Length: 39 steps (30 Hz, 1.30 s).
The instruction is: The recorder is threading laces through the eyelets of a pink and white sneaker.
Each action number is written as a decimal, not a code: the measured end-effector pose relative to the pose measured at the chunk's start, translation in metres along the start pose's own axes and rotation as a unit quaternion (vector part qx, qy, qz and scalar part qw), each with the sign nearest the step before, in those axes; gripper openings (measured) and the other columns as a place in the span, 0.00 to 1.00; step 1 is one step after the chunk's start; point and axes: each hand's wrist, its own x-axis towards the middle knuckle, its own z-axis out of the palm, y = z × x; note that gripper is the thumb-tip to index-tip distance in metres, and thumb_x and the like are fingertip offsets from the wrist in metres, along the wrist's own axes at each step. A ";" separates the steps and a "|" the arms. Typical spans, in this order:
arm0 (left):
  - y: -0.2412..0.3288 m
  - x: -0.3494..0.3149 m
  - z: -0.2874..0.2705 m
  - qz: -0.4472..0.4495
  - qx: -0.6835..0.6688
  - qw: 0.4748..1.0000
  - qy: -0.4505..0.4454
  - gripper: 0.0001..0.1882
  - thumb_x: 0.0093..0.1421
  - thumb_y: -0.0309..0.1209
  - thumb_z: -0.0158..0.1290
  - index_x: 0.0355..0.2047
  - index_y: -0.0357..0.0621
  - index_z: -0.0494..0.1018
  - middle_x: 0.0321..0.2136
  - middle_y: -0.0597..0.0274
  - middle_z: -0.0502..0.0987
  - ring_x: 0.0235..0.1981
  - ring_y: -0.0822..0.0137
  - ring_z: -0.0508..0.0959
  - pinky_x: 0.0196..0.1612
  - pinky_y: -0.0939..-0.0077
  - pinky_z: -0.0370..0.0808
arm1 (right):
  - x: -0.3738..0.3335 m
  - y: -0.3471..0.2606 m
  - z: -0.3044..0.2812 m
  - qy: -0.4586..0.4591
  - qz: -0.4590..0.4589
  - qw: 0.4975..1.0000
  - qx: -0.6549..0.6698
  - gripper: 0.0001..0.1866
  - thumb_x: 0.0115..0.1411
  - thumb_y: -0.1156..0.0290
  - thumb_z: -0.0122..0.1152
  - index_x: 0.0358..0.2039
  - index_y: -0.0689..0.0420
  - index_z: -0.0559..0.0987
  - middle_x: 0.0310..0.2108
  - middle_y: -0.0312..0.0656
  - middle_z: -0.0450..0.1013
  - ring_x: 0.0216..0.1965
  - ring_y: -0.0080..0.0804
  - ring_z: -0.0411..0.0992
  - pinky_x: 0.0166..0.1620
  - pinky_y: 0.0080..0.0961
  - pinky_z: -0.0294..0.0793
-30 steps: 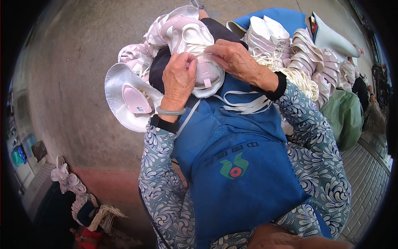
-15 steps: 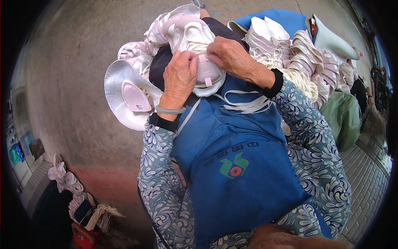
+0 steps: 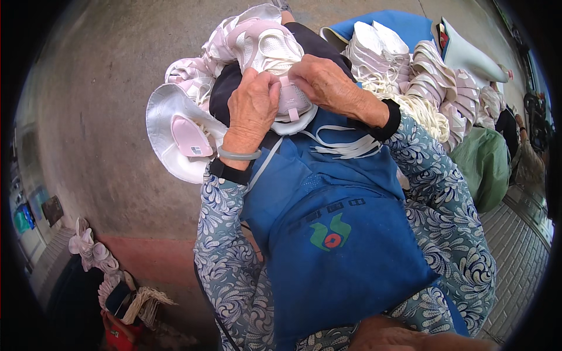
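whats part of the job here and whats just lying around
Part of the job:
- pink-and-white upper, at left hand and right hand
- loose white laces, probably
- stacked uppers, probably

Apparently just lying around:
- green sack
- blue sheet

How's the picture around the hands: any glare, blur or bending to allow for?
Head view: soft, even light, no harsh glare on the left hand, right hand or pink shoe upper; head view: both hands look fairly sharp; head view: the brick paving curves near the rim, and the far-left background turns soft.
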 end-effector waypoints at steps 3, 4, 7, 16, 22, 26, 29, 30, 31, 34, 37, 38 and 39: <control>0.004 0.001 0.000 0.000 0.036 0.999 -0.016 0.07 0.55 0.32 0.53 0.30 0.42 0.74 0.28 0.53 0.70 0.29 0.50 0.75 0.32 0.60 0.72 | 0.000 -0.003 0.005 0.022 0.054 0.996 0.071 0.06 0.53 0.75 0.54 0.30 0.63 0.76 0.28 0.50 0.71 0.32 0.48 0.71 0.35 0.38 0.71; 0.005 0.001 0.000 0.001 0.035 0.999 -0.017 0.07 0.55 0.32 0.53 0.30 0.42 0.74 0.28 0.53 0.70 0.29 0.50 0.75 0.32 0.60 0.72 | -0.002 -0.004 0.009 0.042 0.045 0.996 0.065 0.06 0.52 0.76 0.54 0.30 0.63 0.75 0.28 0.49 0.71 0.32 0.48 0.71 0.35 0.37 0.71; 0.005 0.000 0.003 -0.003 0.030 0.999 -0.017 0.07 0.55 0.32 0.52 0.31 0.42 0.74 0.30 0.52 0.71 0.31 0.48 0.75 0.33 0.58 0.72 | -0.004 -0.011 0.011 0.049 0.034 0.998 0.013 0.07 0.49 0.78 0.55 0.32 0.61 0.73 0.28 0.47 0.71 0.32 0.47 0.72 0.35 0.36 0.72; 0.007 0.003 0.003 0.004 0.061 0.998 -0.026 0.07 0.56 0.32 0.52 0.32 0.43 0.74 0.31 0.53 0.71 0.31 0.49 0.76 0.32 0.59 0.72 | 0.003 -0.012 0.011 0.018 0.036 0.995 -0.096 0.08 0.47 0.78 0.56 0.31 0.60 0.71 0.27 0.45 0.72 0.31 0.47 0.73 0.32 0.36 0.73; 0.001 0.007 -0.003 0.026 0.025 0.997 -0.064 0.07 0.55 0.32 0.52 0.32 0.43 0.72 0.31 0.53 0.71 0.32 0.50 0.75 0.34 0.61 0.72 | 0.004 -0.016 0.008 -0.012 0.073 0.993 -0.090 0.06 0.50 0.76 0.54 0.30 0.60 0.70 0.25 0.49 0.73 0.28 0.48 0.74 0.28 0.39 0.72; 0.004 0.008 -0.003 0.046 0.040 0.998 -0.028 0.07 0.54 0.29 0.53 0.31 0.40 0.70 0.31 0.52 0.70 0.29 0.50 0.77 0.31 0.59 0.74 | 0.002 -0.015 0.013 0.014 0.066 0.992 -0.108 0.07 0.50 0.76 0.54 0.31 0.60 0.69 0.25 0.49 0.73 0.28 0.49 0.74 0.28 0.40 0.72; 0.002 0.008 -0.004 0.053 0.059 0.996 -0.044 0.06 0.54 0.29 0.52 0.31 0.41 0.71 0.31 0.53 0.71 0.30 0.50 0.76 0.32 0.60 0.73 | 0.003 -0.013 0.012 0.003 0.107 0.991 -0.084 0.07 0.50 0.77 0.54 0.31 0.60 0.69 0.26 0.48 0.73 0.28 0.48 0.75 0.28 0.39 0.73; 0.002 0.010 -0.004 0.056 0.067 0.995 -0.057 0.06 0.54 0.29 0.52 0.31 0.41 0.71 0.31 0.53 0.72 0.31 0.51 0.75 0.33 0.61 0.72 | 0.004 -0.014 0.012 0.004 0.107 0.991 -0.085 0.07 0.50 0.77 0.54 0.31 0.60 0.69 0.26 0.48 0.73 0.28 0.48 0.75 0.28 0.39 0.73; 0.002 0.011 -0.004 0.057 0.067 0.995 -0.056 0.06 0.54 0.29 0.52 0.31 0.41 0.71 0.31 0.53 0.72 0.31 0.51 0.75 0.33 0.61 0.72 | 0.005 -0.015 0.012 0.012 0.089 0.992 -0.088 0.07 0.49 0.77 0.55 0.31 0.60 0.69 0.27 0.48 0.74 0.28 0.48 0.75 0.28 0.39 0.72; -0.001 0.014 -0.003 0.069 0.065 0.993 -0.071 0.06 0.54 0.29 0.51 0.31 0.41 0.70 0.30 0.53 0.71 0.30 0.50 0.75 0.33 0.61 0.72 | 0.004 -0.015 0.012 0.015 0.075 0.992 -0.096 0.07 0.49 0.77 0.55 0.30 0.59 0.70 0.28 0.47 0.73 0.29 0.47 0.74 0.28 0.38 0.72; -0.008 0.018 -0.006 0.108 0.007 0.991 -0.074 0.05 0.54 0.28 0.50 0.30 0.40 0.69 0.27 0.54 0.70 0.27 0.52 0.74 0.31 0.64 0.72 | 0.000 -0.011 0.006 0.052 0.026 0.992 -0.114 0.08 0.48 0.75 0.57 0.31 0.58 0.71 0.29 0.45 0.72 0.31 0.45 0.73 0.31 0.37 0.72; -0.014 0.020 -0.007 0.120 -0.018 0.990 -0.073 0.05 0.54 0.28 0.49 0.29 0.39 0.69 0.24 0.57 0.69 0.23 0.57 0.72 0.28 0.68 0.71 | -0.002 -0.009 0.003 0.093 -0.027 0.987 -0.126 0.09 0.48 0.75 0.57 0.32 0.58 0.72 0.29 0.43 0.71 0.32 0.44 0.72 0.33 0.37 0.72; -0.015 0.020 -0.014 0.130 -0.040 0.988 -0.073 0.05 0.55 0.28 0.48 0.27 0.39 0.68 0.22 0.60 0.68 0.18 0.63 0.70 0.24 0.72 0.71 | -0.005 -0.009 -0.002 0.093 -0.028 0.988 -0.124 0.09 0.48 0.75 0.57 0.32 0.58 0.72 0.29 0.43 0.71 0.32 0.44 0.72 0.33 0.37 0.72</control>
